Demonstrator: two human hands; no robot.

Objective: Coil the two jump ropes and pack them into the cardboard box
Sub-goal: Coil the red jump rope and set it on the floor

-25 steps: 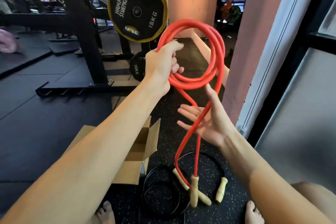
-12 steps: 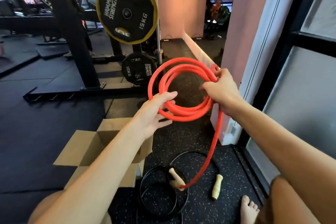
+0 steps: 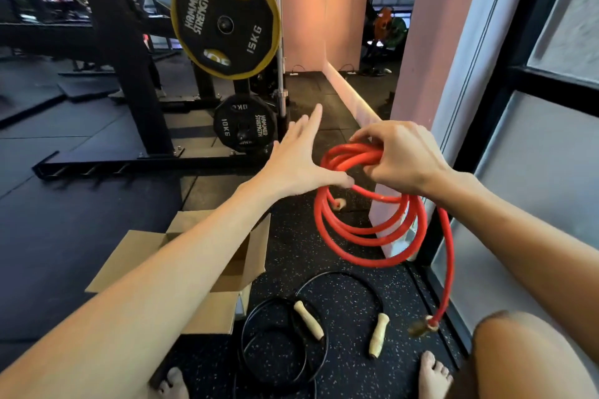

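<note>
Red rope [image 3: 346, 157] in glossy stacked loops, right hand [image 3: 402, 155] gripping its top, left hand [image 3: 298, 159] splayed flat, one end dangling

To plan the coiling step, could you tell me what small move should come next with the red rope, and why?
Probably the left hand should gather the hanging tail into one more loop: the right hand grips the red coil, but the tail and its handle dangle loose.

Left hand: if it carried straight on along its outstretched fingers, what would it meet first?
Nothing close, it seems. The left hand points forward between the 10 kg plate and the red jump rope, over bare floor towards the far pink wall. Depth is hard to judge.
</note>
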